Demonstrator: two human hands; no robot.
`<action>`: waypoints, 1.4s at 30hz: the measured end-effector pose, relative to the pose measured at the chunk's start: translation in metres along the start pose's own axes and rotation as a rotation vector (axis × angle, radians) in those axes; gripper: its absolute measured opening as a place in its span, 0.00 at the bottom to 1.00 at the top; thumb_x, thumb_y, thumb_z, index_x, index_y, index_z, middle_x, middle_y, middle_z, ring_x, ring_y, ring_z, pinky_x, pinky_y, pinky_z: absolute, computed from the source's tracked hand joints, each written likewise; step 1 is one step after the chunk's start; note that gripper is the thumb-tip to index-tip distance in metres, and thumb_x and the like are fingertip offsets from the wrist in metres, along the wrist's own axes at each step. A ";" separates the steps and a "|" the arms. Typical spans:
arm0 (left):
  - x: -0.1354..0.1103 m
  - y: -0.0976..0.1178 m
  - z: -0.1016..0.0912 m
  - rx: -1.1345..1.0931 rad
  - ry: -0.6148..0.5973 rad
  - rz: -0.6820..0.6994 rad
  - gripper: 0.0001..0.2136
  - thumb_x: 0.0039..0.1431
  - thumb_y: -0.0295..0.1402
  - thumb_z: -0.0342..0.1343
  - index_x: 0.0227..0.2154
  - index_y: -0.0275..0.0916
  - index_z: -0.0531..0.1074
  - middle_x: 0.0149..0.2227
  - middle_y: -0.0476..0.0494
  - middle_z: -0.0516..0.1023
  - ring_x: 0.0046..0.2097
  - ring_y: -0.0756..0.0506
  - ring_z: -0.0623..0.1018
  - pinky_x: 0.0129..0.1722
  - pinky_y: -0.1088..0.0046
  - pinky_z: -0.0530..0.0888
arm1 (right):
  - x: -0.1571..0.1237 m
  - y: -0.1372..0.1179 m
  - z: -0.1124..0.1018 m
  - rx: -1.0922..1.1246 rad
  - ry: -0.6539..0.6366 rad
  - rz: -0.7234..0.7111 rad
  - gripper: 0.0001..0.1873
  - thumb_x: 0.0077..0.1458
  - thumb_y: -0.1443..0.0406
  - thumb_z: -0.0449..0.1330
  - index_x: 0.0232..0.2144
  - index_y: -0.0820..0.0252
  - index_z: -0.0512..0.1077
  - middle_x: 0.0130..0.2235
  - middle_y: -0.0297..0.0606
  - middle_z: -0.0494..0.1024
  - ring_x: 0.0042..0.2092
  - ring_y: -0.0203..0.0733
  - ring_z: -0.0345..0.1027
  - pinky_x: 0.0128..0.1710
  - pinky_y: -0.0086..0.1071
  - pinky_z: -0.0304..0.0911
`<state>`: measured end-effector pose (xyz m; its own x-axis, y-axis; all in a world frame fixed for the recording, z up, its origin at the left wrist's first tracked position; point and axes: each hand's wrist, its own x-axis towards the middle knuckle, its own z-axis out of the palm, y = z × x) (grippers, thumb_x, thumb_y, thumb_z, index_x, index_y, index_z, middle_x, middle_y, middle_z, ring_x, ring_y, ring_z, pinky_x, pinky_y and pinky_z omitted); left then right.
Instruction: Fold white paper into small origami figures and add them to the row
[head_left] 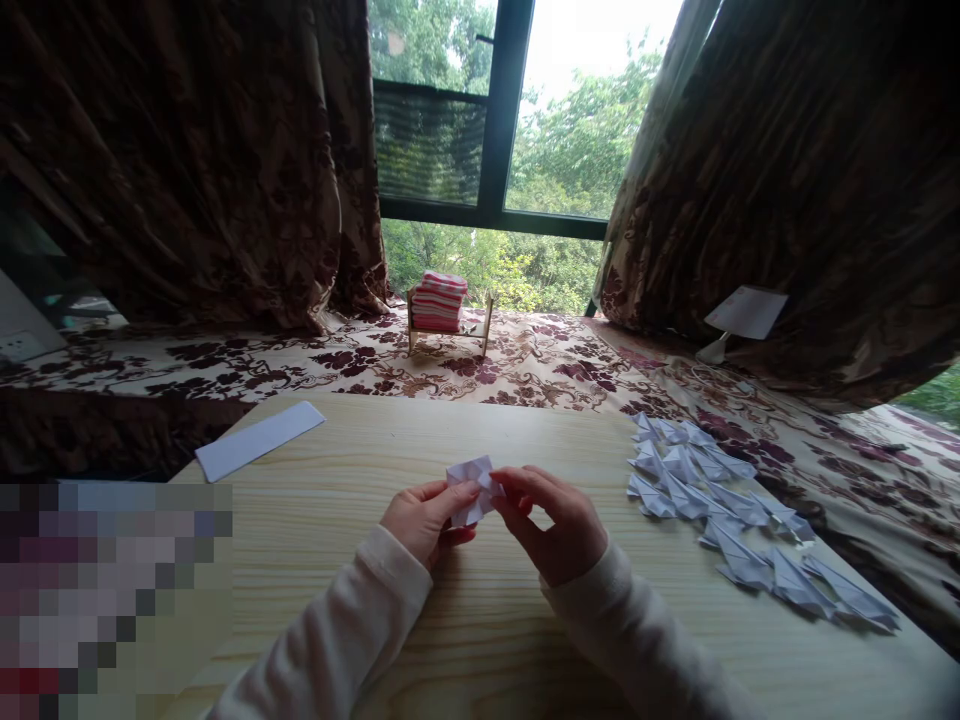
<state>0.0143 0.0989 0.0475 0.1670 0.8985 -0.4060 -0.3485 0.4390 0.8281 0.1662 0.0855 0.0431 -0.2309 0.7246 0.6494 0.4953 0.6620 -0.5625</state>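
A small piece of folded white paper (471, 470) is held between both hands above the middle of the table. My left hand (426, 515) grips its left side, thumb on top and fingers beneath. The thumb and index finger of my right hand (559, 515) pinch its right edge. Creases and raised flaps show on the paper, though the fingers cover part of it. To the right of my hands, several folded white paper pieces (679, 465) lie in uneven rows with pointed ends.
A stack of white paper strips (259, 440) lies at the table's (360, 620) far left. Beyond the table, a flowered cloth (360, 350) bears a small wooden rack (450, 340) with folded pink striped cloths (440, 300). A white lamp-like object (746, 312) stands at the right.
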 end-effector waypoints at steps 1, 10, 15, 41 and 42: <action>0.000 0.000 0.000 0.002 0.000 0.001 0.15 0.26 0.37 0.69 0.22 0.35 0.77 0.20 0.49 0.75 0.22 0.54 0.71 0.21 0.81 0.70 | 0.000 -0.001 -0.001 -0.035 -0.011 -0.005 0.09 0.52 0.70 0.54 0.37 0.59 0.70 0.27 0.36 0.72 0.25 0.34 0.64 0.25 0.27 0.64; 0.003 -0.004 -0.003 0.059 -0.022 0.060 0.16 0.30 0.37 0.68 0.25 0.34 0.78 0.22 0.46 0.76 0.26 0.52 0.72 0.26 0.78 0.70 | 0.002 0.002 -0.011 -0.209 -0.037 -0.101 0.09 0.55 0.68 0.53 0.34 0.60 0.73 0.29 0.41 0.72 0.31 0.39 0.65 0.30 0.30 0.62; 0.005 -0.008 -0.004 0.081 -0.057 0.093 0.15 0.31 0.37 0.67 0.25 0.33 0.78 0.21 0.46 0.76 0.25 0.51 0.72 0.26 0.77 0.68 | 0.005 0.001 -0.013 -0.241 -0.084 -0.161 0.08 0.55 0.68 0.52 0.33 0.61 0.72 0.30 0.42 0.71 0.33 0.40 0.64 0.31 0.31 0.61; -0.008 -0.007 0.010 0.313 -0.048 0.282 0.10 0.37 0.32 0.62 0.26 0.32 0.78 0.23 0.43 0.79 0.25 0.47 0.75 0.26 0.75 0.69 | 0.002 0.014 0.003 0.067 0.003 0.196 0.09 0.50 0.62 0.56 0.23 0.60 0.71 0.21 0.34 0.69 0.22 0.33 0.60 0.21 0.27 0.58; -0.008 -0.008 0.010 0.279 -0.041 0.269 0.10 0.37 0.31 0.63 0.25 0.32 0.78 0.23 0.44 0.79 0.25 0.47 0.75 0.27 0.75 0.69 | 0.002 0.014 0.003 0.090 0.013 0.219 0.09 0.50 0.61 0.57 0.23 0.60 0.71 0.21 0.34 0.69 0.22 0.33 0.60 0.21 0.27 0.58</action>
<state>0.0252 0.0887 0.0481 0.1424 0.9785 -0.1490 -0.1211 0.1666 0.9786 0.1701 0.0970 0.0353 -0.1148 0.8507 0.5130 0.4553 0.5040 -0.7339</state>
